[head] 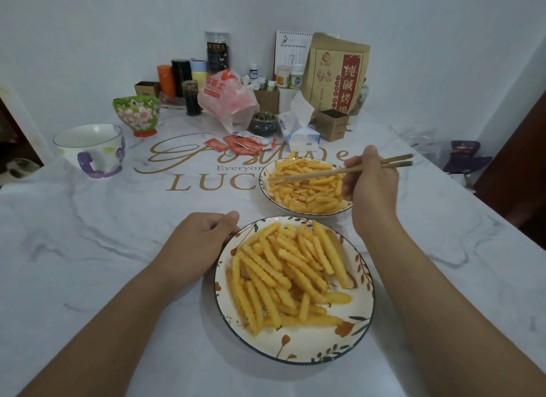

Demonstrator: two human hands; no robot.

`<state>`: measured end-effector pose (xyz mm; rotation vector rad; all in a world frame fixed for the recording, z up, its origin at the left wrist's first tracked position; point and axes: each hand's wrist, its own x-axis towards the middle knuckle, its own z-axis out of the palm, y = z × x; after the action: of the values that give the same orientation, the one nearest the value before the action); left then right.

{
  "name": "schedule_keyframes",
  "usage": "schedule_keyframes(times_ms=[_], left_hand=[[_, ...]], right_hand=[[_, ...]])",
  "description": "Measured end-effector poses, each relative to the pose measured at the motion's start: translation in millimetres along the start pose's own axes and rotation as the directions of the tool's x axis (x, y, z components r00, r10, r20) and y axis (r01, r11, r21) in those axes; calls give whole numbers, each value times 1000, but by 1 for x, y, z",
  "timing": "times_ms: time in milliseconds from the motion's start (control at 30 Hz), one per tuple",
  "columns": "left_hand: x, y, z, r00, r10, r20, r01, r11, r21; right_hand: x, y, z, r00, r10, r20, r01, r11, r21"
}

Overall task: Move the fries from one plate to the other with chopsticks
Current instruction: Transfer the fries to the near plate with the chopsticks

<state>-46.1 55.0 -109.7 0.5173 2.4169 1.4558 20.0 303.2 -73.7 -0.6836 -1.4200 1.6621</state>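
You've got crinkle-cut fries (291, 274) heaped on the near leaf-patterned plate (298, 351), more fries (310, 191) in the far plate (263, 186), and wooden chopsticks (313, 175) lying nearly level with tips over the far pile.

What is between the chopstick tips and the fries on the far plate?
Nothing visible. The chopsticks in the right hand have their tips right over the fries on the far plate, with no object between.

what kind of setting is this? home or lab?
Most likely a home dining table: household clutter along the wall, including a desk calendar, a tissue pack, mugs and small bottles.
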Motion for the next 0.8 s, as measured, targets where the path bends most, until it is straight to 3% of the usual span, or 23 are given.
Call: schedule_keyframes(times_ms=[67, 133, 233, 300, 433, 567, 667, 800], left_hand=[[-1, 1, 0, 1000, -3, -2, 3, 1000, -8], [-1, 2, 1, 1000, -13, -8, 13, 1000, -10], [1, 0, 0, 1000, -19, -5, 19, 1000, -5], [1, -1, 0, 1000, -25, -1, 25, 1000, -11], [3, -2, 0, 999, -34, -2, 34, 999, -12], [3, -1, 1, 999, -29, -16, 29, 1000, 2], [1, 0, 1, 1000, -25, -10, 25, 1000, -17], [1, 0, 1, 1000, -27, 7, 27, 999, -19]], right_hand=[[6, -10, -12, 999, 53, 2, -52, 988, 146], [13, -21, -30, 991, 93, 96, -114, 961, 251], [16, -33, -56, 950, 94, 299, -163, 963, 215], [14, -38, -66, 936, 64, 346, -123, 981, 153], [10, -43, -67, 950, 7, 312, -47, 992, 120], [10, -36, -57, 989, -30, 143, -5, 971, 238], [2, -19, -38, 993, -99, 59, 96, 994, 59], [-12, -5, -19, 977, -180, 111, 192, 976, -103]])
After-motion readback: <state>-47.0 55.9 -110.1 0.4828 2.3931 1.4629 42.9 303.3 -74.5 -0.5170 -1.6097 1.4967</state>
